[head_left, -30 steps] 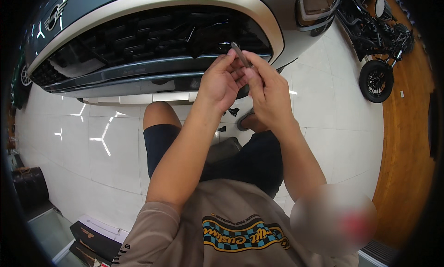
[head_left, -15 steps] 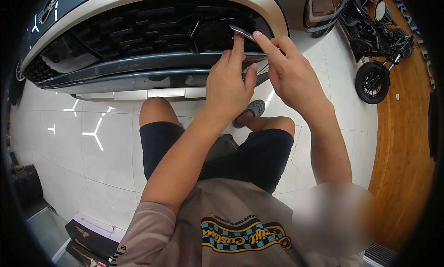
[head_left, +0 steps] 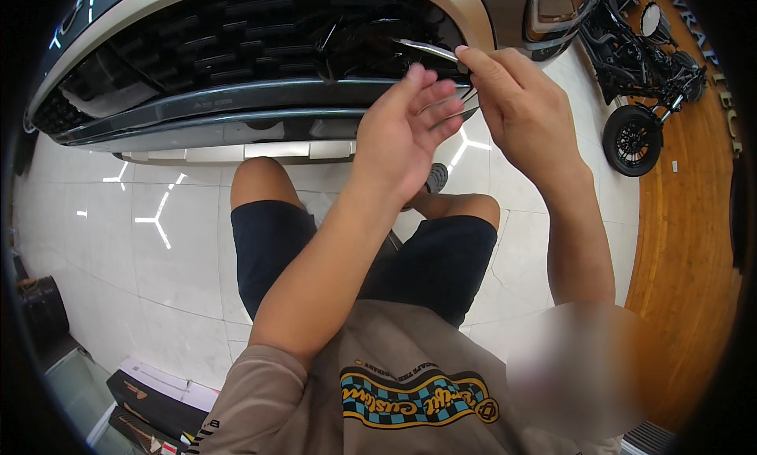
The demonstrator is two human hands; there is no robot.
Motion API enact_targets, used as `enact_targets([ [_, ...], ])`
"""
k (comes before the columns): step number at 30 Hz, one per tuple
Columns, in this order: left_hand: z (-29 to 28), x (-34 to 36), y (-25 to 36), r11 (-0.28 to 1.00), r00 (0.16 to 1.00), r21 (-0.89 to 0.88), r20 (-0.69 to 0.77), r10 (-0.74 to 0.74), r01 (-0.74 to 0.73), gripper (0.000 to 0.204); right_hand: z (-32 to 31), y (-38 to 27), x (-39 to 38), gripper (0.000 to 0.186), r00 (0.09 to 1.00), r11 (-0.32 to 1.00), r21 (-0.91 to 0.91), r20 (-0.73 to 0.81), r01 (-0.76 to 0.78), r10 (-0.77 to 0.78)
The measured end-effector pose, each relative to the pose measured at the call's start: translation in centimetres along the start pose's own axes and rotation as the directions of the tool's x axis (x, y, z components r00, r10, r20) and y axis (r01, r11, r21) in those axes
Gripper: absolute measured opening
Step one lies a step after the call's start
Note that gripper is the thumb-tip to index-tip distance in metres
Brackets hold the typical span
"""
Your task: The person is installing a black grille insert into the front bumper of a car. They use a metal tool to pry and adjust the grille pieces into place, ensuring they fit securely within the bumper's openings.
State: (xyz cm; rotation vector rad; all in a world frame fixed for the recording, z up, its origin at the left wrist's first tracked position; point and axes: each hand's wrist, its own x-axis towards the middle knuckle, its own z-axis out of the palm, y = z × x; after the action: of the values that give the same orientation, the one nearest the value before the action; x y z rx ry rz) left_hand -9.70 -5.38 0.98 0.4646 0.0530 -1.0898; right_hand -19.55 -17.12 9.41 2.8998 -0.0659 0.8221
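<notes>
My right hand (head_left: 524, 100) pinches a slim silver craft knife (head_left: 430, 49) between thumb and fingers. Its pointed end reaches left over a glossy black, wrinkled sheet (head_left: 367, 49) at the right part of the car's grille (head_left: 236, 49). Whether the tip touches that sheet, I cannot tell. Just below the knife is my left hand (head_left: 398, 136), turned partly palm up, its fingers loosely bent and apart with nothing seen in them.
The car's bumper (head_left: 229, 128) runs across in front of my knees. A black motorcycle (head_left: 639, 132) stands at the far right, near a wooden floor strip (head_left: 686, 242). Dark boxes (head_left: 150, 404) lie at the lower left on pale tiles (head_left: 173, 289).
My left hand has come away from the knife tip and rolled palm up, its fingers loosening. My right hand has shifted right with the knife.
</notes>
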Motion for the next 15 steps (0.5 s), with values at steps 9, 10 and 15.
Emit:
enact_targets([
  [9, 0.1, 4.5, -0.9, 0.846, 0.921, -0.488, 0.389, -0.012, 0.217, 0.02, -1.6, 0.2, 0.5, 0.037, 0.999, 0.999, 0.034, 0.031, -0.02, 0.019],
  [10, 0.3, 4.5, -1.0, 0.84, 0.913, -0.495, 0.409, -0.001, 0.223, 0.019, -1.7, 0.2, 0.6, 0.037, 0.999, 0.999, 0.032, 0.034, -0.011, 0.01],
  [15, 1.9, 3.2, -1.1, 0.901, 0.973, -0.425, 0.229, 0.013, 0.088, 0.019, -1.3, 0.1, 1.0, 0.039, 0.999, 0.999, -0.011, 0.022, 0.048, -0.048],
])
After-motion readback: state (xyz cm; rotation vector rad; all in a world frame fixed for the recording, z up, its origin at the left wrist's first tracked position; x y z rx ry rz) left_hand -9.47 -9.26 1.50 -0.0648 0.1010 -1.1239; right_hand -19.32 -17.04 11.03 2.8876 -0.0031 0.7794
